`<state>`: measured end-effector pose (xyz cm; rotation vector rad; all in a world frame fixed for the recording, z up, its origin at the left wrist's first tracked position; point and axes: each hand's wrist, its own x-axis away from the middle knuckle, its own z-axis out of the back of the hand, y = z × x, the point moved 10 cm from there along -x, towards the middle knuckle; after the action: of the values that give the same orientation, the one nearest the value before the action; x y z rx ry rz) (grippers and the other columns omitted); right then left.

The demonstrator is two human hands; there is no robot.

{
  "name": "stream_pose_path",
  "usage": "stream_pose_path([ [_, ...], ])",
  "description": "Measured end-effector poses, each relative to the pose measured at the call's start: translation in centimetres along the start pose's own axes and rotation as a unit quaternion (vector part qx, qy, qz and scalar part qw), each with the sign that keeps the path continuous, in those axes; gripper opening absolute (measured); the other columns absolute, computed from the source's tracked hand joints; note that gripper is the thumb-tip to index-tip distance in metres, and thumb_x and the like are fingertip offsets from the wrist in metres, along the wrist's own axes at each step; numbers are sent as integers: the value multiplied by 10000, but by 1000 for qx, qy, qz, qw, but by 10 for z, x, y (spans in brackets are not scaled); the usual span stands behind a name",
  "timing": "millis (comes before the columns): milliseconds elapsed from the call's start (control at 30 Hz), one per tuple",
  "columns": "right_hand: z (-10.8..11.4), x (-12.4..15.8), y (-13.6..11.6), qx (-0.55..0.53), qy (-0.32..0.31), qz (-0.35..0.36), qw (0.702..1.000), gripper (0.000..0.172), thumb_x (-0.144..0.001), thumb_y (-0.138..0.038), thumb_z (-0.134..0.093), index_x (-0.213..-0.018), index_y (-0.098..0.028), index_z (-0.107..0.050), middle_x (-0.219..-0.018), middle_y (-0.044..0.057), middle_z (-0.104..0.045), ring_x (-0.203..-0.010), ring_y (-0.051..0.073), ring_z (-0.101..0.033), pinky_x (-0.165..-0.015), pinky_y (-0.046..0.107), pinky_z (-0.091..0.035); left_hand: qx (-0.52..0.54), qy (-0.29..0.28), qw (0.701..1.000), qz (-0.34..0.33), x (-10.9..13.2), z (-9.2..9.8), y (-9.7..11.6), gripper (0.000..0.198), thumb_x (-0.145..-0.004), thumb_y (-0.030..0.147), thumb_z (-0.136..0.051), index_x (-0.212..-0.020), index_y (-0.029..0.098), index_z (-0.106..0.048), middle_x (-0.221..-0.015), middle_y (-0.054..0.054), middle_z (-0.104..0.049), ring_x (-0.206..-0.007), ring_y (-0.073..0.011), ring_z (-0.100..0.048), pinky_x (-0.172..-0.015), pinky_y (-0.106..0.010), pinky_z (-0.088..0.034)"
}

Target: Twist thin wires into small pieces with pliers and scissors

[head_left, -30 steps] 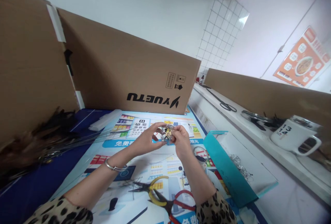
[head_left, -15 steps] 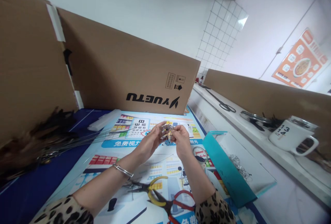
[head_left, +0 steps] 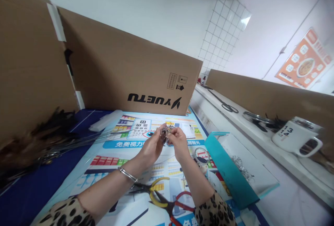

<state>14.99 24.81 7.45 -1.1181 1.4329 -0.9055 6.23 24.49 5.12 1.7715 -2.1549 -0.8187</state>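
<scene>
A small, shiny metallic cluster [head_left: 165, 134], perhaps of bent wire, is held up between my two hands above the printed mat. My left hand [head_left: 151, 146] curls around its left side. From the right, my right hand [head_left: 179, 143] pinches it with thumb and forefinger. Its exact kind is too small to make out, and fingers cover part of it. Below my wrists lie yellow-handled pliers [head_left: 151, 190] and red-handled pliers [head_left: 170, 206], overlapping on the mat [head_left: 122, 179].
On the right a teal-edged box [head_left: 235, 174] holds a heap of silvery wire bits [head_left: 241, 167]. A white mug [head_left: 293, 137] and scissors [head_left: 228, 107] rest on the ledge. Dark feathery material [head_left: 52, 128] with long thin wires lies left. Cardboard panels [head_left: 125, 66] stand behind.
The cluster has turned between my fingers and shows darker now. My right hand has shifted slightly left, its fingers closer to my left hand. The pliers and box stay put.
</scene>
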Motion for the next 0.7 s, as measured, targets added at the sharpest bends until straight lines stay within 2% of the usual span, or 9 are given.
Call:
stream_pose_path([
  [133, -3, 1, 2, 6, 3, 1, 1000, 144, -708, -236, -604, -726, -198, -466, -570, -78, -470, -472, 72, -432, -469, 199, -358, 13, 12, 1000, 6, 0, 4, -8, 362, -887, 379, -477, -1211, 231, -542, -1157, -67, -608, -1009, -197, -562, -785, -303, -441],
  [267, -2, 2, 5, 33, 17, 4, 999, 153, -714, -248, -594, -717, -202, -448, -542, -84, -444, -460, 79, -405, -456, 200, -345, 35, 22, 999, 13, 3, 3, -15, 342, -887, 381, -479, -1161, 204, -577, -1123, -73, -630, -1076, -211, -547, -884, -330, -433],
  [400, -1, 6, 2, 112, 45, 41, 992, 143, -721, -254, -586, -717, -205, -453, -576, -73, -463, -527, 95, -438, -508, 210, -374, 40, 45, 998, 9, 6, 5, -15, 271, -883, 302, -504, -1108, 193, -609, -1063, -53, -656, -1059, -189, -563, -924, -301, -426],
  [533, -3, 9, 1, 176, 49, 65, 981, 116, -726, -253, -578, -720, -212, -470, -608, -62, -485, -563, 107, -465, -553, 226, -401, 41, 47, 998, 24, 10, 2, -15, 278, -880, 308, -500, -1091, 167, -616, -1037, -76, -667, -1020, -214, -590, -919, -334, -448],
  [633, -7, 7, 3, 187, 21, 50, 981, 121, -697, -246, -610, -756, -213, -510, -646, -48, -521, -579, 113, -490, -565, 238, -422, 44, 64, 997, 29, 9, 8, -15, 282, -873, 304, -512, -1107, 172, -598, -1004, -82, -673, -968, -217, -616, -885, -351, -475],
  [700, -16, 5, 6, 161, -36, 22, 986, 175, -661, -232, -645, -804, -207, -549, -689, -32, -559, -609, 121, -523, -589, 249, -444, 49, 79, 995, 29, 5, 18, -13, 273, -875, 291, -504, -1101, 165, -592, -975, -88, -674, -922, -212, -632, -839, -353, -501],
])
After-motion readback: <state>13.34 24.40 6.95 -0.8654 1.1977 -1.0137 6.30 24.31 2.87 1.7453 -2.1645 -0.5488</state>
